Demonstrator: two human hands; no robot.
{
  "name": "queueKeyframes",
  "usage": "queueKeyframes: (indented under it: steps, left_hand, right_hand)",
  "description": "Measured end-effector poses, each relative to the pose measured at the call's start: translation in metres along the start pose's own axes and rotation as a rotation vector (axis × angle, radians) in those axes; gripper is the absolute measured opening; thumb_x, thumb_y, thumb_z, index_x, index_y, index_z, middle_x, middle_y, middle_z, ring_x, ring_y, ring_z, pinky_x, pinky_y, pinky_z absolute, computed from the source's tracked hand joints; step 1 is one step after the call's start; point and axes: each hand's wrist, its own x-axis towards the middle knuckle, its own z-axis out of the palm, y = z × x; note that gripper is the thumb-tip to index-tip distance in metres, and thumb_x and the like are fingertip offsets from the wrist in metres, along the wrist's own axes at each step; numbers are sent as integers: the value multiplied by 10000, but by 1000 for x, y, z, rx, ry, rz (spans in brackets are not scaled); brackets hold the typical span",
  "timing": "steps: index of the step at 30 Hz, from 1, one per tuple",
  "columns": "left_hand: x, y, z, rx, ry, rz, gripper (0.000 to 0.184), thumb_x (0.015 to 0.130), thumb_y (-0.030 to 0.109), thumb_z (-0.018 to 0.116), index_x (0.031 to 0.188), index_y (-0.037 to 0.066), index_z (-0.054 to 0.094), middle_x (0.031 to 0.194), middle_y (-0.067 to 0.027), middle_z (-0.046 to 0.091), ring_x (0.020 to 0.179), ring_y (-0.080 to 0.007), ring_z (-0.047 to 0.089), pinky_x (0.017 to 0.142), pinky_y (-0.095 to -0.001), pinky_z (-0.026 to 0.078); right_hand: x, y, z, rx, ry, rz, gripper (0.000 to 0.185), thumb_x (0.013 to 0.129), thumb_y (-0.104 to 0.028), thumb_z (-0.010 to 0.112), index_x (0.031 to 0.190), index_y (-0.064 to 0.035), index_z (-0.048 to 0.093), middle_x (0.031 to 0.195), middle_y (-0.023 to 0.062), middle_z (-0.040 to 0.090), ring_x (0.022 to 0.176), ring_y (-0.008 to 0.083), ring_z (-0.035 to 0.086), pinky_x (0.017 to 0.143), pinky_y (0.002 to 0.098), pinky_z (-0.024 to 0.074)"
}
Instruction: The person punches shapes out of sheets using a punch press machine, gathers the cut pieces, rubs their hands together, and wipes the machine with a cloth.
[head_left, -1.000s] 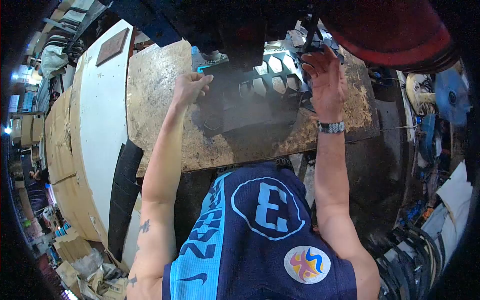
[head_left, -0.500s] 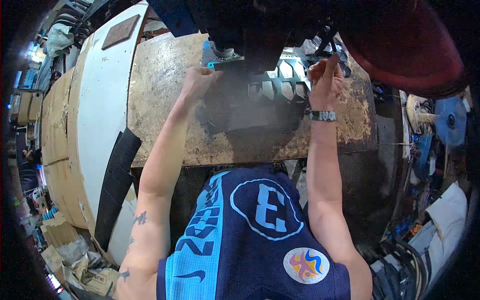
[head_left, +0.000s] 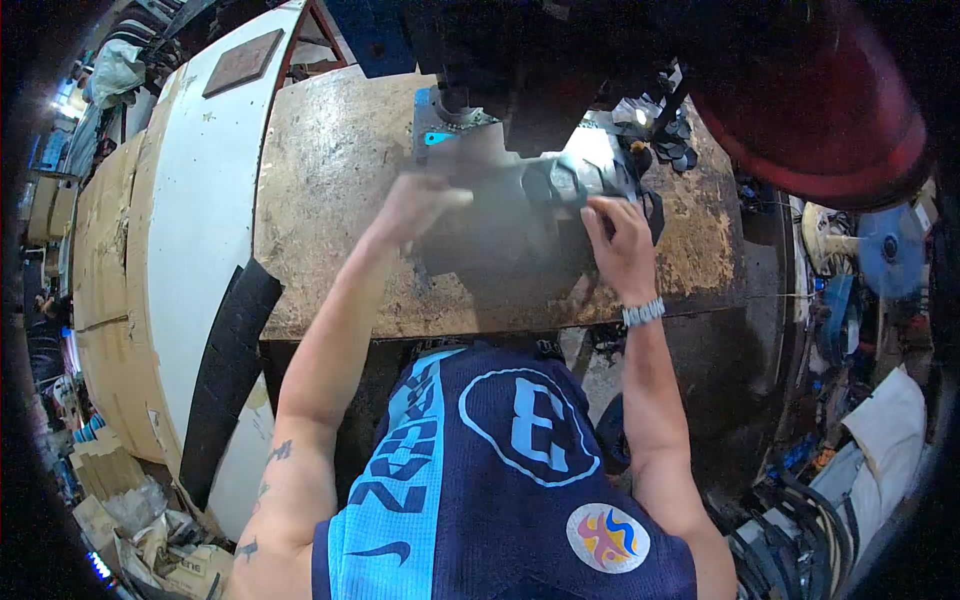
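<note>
Appearing blurred, the dark sheet (head_left: 502,205) looks hole-punched.

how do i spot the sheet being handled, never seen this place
Find the worn wooden table beyond the numbered shirt. Over it, between the left hand and right hand, is a blurred grey sheet. Openings toward its right side distinguish it from the solid tabletop.

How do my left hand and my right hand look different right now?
The left hand is blurred; the right hand looks sharper. The left hand's wrist is bare, while the right hand's wears a band. The left hand is at the left of the grey sheet, the right hand at its right. Both are ungloved.
</note>
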Motion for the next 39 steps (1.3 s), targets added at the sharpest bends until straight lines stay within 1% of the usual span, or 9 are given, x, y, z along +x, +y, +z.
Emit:
queueKeyframes:
  steps: [4, 7, 13, 20, 23, 27, 29, 35, 39]
  left_hand:
    - [-54, 7, 11, -399, -322, -52, 240, 851, 121, 710, 1046, 3, 635, 932, -63, 668, 776, -107, 670, 670, -241, 582]
    - [-59, 9, 24, -435, -327, 104, 289, 846, 123, 724, 1093, 6, 630, 944, -70, 664, 797, -106, 663, 668, -238, 581]
    - [-43, 41, 30, -267, -398, 3, 416, 874, 289, 734, 1155, -8, 658, 984, -42, 679, 803, -89, 628, 688, -214, 500]
    - [-27, 45, 48, -253, -577, 38, 361, 796, 23, 611, 1151, -5, 668, 1003, -27, 677, 878, -113, 612, 813, -266, 505]
    - [-26, 42, 56, -228, -570, 33, 400, 776, 5, 598, 1172, -11, 657, 1049, -34, 667, 902, -122, 614, 830, -272, 509]
    - [-38, 52, 52, -113, -511, 31, 412, 771, 6, 619, 1181, -18, 665, 1057, -45, 677, 912, -114, 623, 846, -266, 512]
    - [-37, 40, 52, -155, -484, 26, 336, 805, 4, 630, 1134, -41, 678, 994, -34, 684, 856, -112, 626, 834, -266, 504]
    - [-63, 56, 57, -111, -415, -76, 241, 843, 25, 654, 1075, -33, 688, 952, -8, 690, 839, -90, 628, 797, -237, 501]
    - [-71, 58, 66, -138, -451, -54, 220, 842, 10, 666, 1059, -25, 663, 936, -9, 681, 815, -83, 625, 781, -233, 504]
  right_hand:
    - [-19, -20, -4, -33, -11, 10, 310, 872, -248, 723, 1111, -58, 671, 1073, 102, 666, 1013, 291, 602, 876, 403, 473]
    - [-22, -29, 7, -25, -46, -43, 358, 847, -268, 744, 1134, -71, 663, 1148, 90, 636, 1042, 283, 577, 884, 412, 462]
    - [-21, -31, 18, -46, -82, -37, 378, 840, -245, 744, 1156, -64, 645, 1120, 111, 594, 1058, 312, 564, 887, 420, 464]
    - [-18, -28, 11, 26, -97, -133, 237, 870, -132, 692, 1089, -58, 639, 1064, 122, 624, 932, 311, 616, 787, 402, 491]
    - [-24, -18, 14, 84, 119, -101, 149, 903, -112, 652, 1040, -54, 646, 958, 127, 645, 826, 314, 636, 724, 377, 510]
    - [-27, 5, -10, 340, 286, 227, 154, 983, -150, 569, 1015, -23, 650, 845, 121, 676, 700, 267, 654, 642, 351, 515]
    - [-22, 33, -28, 851, 391, 734, 247, 1025, -206, 511, 967, -3, 638, 766, 83, 678, 653, 148, 650, 602, 291, 508]
    - [64, 176, -43, 999, 239, 831, 336, 1002, -310, 548, 933, 1, 653, 779, 61, 684, 622, 145, 663, 545, 303, 523]
    - [52, 180, -63, 601, 25, 851, 440, 973, -393, 587, 844, 21, 663, 760, 90, 690, 573, 165, 656, 540, 311, 527]
